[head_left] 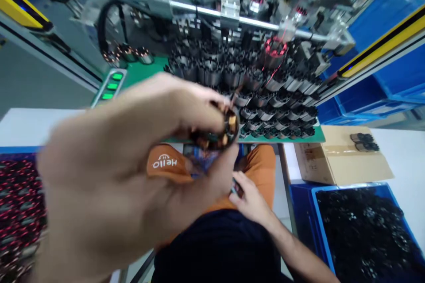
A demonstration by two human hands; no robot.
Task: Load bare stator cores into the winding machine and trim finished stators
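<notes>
My left hand (133, 163) is raised close to the camera, large and blurred. Its fingers and thumb are wrapped round a motor stator (233, 121) with copper windings, which the fingers partly cover. Lower down, my right hand (250, 201) rests near my lap with its fingers curled. A small dark thing with a bit of teal (236, 188) shows between those fingers, too small to name. Behind my left hand, rows of unwound stators (234, 75) stand upright on a green board (134, 70). One stator with red windings (275, 51) sits at their back right.
Across the back runs a winding machine with a metal bar (195, 9). Yellow posts (23, 4) flank it. At right are a cardboard box (352, 163) with black stators on it and a blue bin (323, 221) of black parts. Red-wound stators (20, 199) fill a left container.
</notes>
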